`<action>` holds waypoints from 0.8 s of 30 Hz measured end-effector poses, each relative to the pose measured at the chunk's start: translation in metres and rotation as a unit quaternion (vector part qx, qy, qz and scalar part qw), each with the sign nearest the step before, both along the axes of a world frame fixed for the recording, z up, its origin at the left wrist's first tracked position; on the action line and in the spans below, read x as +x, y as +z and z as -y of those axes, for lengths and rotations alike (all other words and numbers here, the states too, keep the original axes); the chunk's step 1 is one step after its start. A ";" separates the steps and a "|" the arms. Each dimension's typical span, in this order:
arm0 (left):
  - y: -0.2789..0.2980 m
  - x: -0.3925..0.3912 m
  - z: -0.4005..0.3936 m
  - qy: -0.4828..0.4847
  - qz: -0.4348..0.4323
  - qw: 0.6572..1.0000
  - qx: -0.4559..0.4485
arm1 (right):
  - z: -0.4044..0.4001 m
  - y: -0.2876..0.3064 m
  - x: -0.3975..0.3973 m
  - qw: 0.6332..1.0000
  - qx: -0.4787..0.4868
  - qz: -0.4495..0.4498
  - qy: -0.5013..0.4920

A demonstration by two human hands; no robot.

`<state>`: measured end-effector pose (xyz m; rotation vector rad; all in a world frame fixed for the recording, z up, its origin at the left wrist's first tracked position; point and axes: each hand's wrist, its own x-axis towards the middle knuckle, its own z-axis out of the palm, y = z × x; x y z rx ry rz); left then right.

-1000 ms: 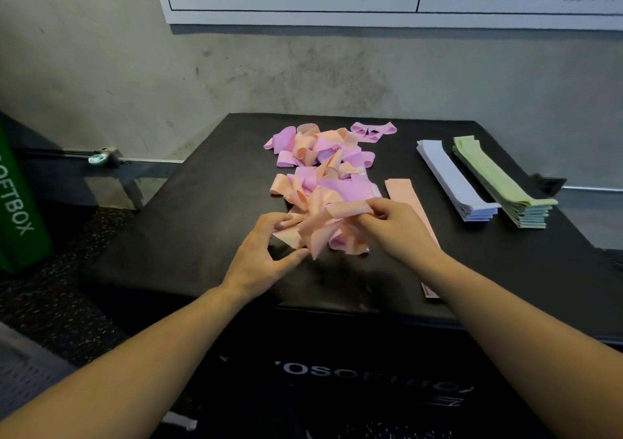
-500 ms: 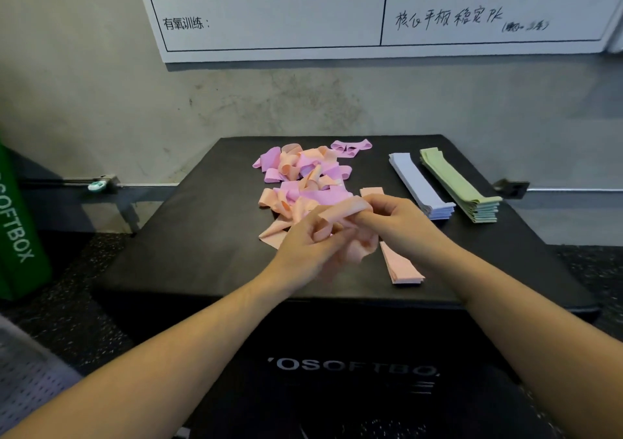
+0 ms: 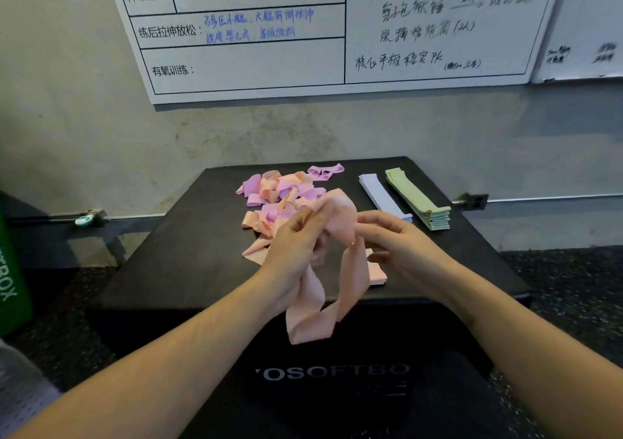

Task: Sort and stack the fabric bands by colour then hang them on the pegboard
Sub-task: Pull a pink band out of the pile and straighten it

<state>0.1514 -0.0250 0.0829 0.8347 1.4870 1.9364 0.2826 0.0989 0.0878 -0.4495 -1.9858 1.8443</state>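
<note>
We pinched one peach band (image 3: 349, 270) in our left hand (image 3: 296, 253); right hand (image 3: 401, 246) fingers curled loosely at three o'clock. Two neat stacks, lavender (image 3: 381, 192) and green (image 3: 418, 199), lay at one o'clock.

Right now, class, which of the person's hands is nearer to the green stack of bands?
Right. The right hand sits just in front-left of the green stack; the left hand is farther left, gripping the peach band.
</note>
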 end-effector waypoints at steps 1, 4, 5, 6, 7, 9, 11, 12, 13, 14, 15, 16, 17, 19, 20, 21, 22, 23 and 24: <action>0.004 0.002 0.001 0.006 0.017 1.000 0.004 | 0.003 0.002 0.005 1.000 0.017 0.005 -0.007; 0.010 0.009 0.003 0.022 0.040 0.999 0.006 | 0.013 0.007 0.012 0.997 0.066 0.000 -0.028; 0.011 0.012 0.004 0.023 0.044 0.999 0.000 | 0.016 0.006 0.013 0.996 0.080 0.001 -0.040; 0.011 0.014 0.005 0.020 0.050 0.999 -0.005 | 0.018 0.006 0.013 0.995 0.088 -0.004 -0.049; 0.011 0.017 0.006 0.012 0.054 0.998 -0.010 | 0.020 0.006 0.013 0.995 0.086 -0.013 -0.057; 0.013 0.019 0.008 -0.010 0.060 0.998 -0.013 | 0.022 0.007 0.014 0.995 0.065 -0.041 -0.068; 0.015 0.021 0.012 -0.025 0.051 0.998 -0.019 | 0.022 0.009 0.016 0.996 0.022 -0.066 -0.063; 0.016 0.022 0.013 -0.028 0.045 0.998 -0.020 | 0.021 0.010 0.018 0.996 0.002 -0.071 -0.058; 0.018 0.022 0.016 -0.028 0.042 0.999 -0.018 | 0.021 0.011 0.020 0.996 -0.013 -0.075 -0.052; 0.020 0.022 0.018 -0.026 0.041 0.999 -0.014 | 0.020 0.012 0.022 0.996 -0.023 -0.076 -0.048; 0.022 0.023 0.020 -0.026 0.039 0.999 -0.012 | 0.020 0.013 0.023 0.995 -0.030 -0.075 -0.051; 0.023 0.022 0.021 -0.027 0.036 0.999 -0.011 | 0.021 0.015 0.024 0.995 -0.035 -0.075 -0.058; 0.025 0.023 0.022 -0.028 0.031 0.999 -0.013 | 0.021 0.015 0.025 0.994 -0.042 -0.075 -0.063; 0.027 0.023 0.024 -0.028 0.029 0.999 -0.017 | 0.023 0.018 0.027 0.993 -0.064 -0.079 -0.059; 0.028 0.023 0.025 -0.029 0.028 0.999 -0.017 | 0.023 0.019 0.028 0.992 -0.079 -0.086 -0.053; 0.028 0.023 0.026 -0.032 0.029 0.999 -0.013 | 0.023 0.019 0.029 0.990 -0.093 -0.091 -0.049; 0.028 0.023 0.027 -0.037 0.032 0.999 -0.008 | 0.024 0.021 0.031 0.990 -0.097 -0.087 -0.051; 0.028 0.022 0.028 -0.040 0.036 0.999 -0.003 | 0.025 0.023 0.033 0.992 -0.085 -0.073 -0.061; 0.027 0.021 0.029 -0.038 0.041 0.998 0.001 | 0.025 0.024 0.036 0.994 -0.061 -0.055 -0.074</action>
